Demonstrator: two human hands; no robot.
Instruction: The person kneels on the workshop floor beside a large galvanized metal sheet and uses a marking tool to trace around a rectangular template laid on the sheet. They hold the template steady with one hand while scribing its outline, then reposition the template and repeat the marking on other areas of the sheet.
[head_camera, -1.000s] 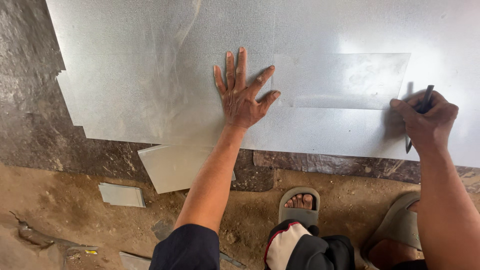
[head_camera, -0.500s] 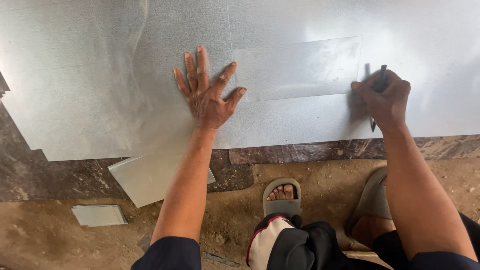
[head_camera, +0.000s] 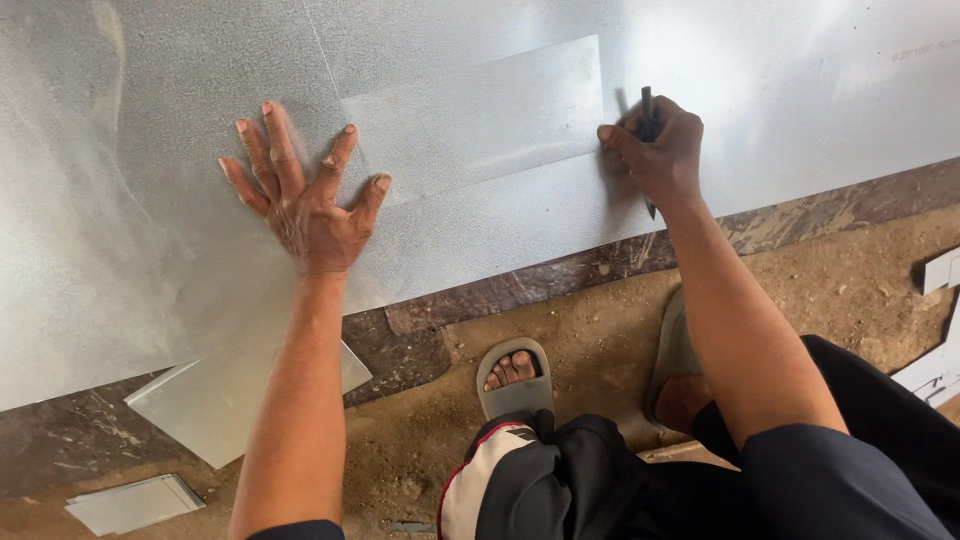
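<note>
Head view looks down on a large galvanized metal sheet (head_camera: 200, 60) lying on a dark stone slab (head_camera: 440, 310) at floor level. On the sheet lies a smaller rectangular metal piece (head_camera: 475, 115), its long sides running left to right, tilted slightly up toward the right.

Left hand (head_camera: 305, 195) is pressed flat on the big sheet, fingers spread wide apart, holding nothing; its thumb tip sits just beside the lower left corner of the rectangular piece. Right hand (head_camera: 655, 150) is closed around a dark marking tool (head_camera: 647, 110), held upright at the right end of the rectangular piece, with the fingertips touching the sheet there. The tool's tip is hidden by the hand.

Near the person, a foot in a grey sandal (head_camera: 515, 380) stands on the dirt floor (head_camera: 850, 290). A smaller offcut of sheet metal (head_camera: 215, 400) pokes out from under the big sheet at near left, and another small flat piece (head_camera: 130, 503) lies on the ground further left. White scraps (head_camera: 935, 365) lie at the right edge.
</note>
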